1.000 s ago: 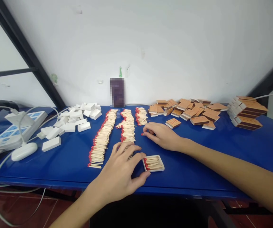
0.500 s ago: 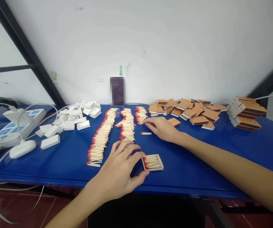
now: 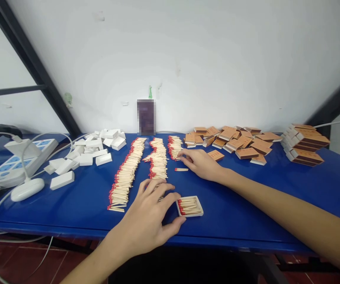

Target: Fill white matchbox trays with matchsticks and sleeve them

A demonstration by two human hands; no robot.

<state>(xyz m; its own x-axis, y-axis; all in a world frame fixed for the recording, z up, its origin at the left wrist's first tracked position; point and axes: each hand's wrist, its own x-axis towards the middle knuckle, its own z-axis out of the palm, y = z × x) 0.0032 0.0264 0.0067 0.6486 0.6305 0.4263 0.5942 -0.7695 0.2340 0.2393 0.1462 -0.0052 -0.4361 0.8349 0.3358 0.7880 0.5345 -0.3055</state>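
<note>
My left hand steadies a small white matchbox tray, thumb and index finger at its left corners. Inside the tray lie several red-tipped matches, heads to the left. My right hand is at the short right-hand row of matches, thumb and index finger pinched on matches at its near end. Just below those fingertips a single match lies alone on the blue table. Two longer rows stand to the left, the middle match row partly hidden behind my left hand and the left match row fully visible.
White empty trays are heaped at the back left, near a power strip with cables and a white puck. Orange matchbox sleeves lie piled at the back right, beside stacked matchboxes. A blurred dark rectangle leans on the wall.
The whole view has shifted slightly, so things sit a little lower. My right fingertips have closed in on the near end of the right match row. My left hand stays at the tray.
</note>
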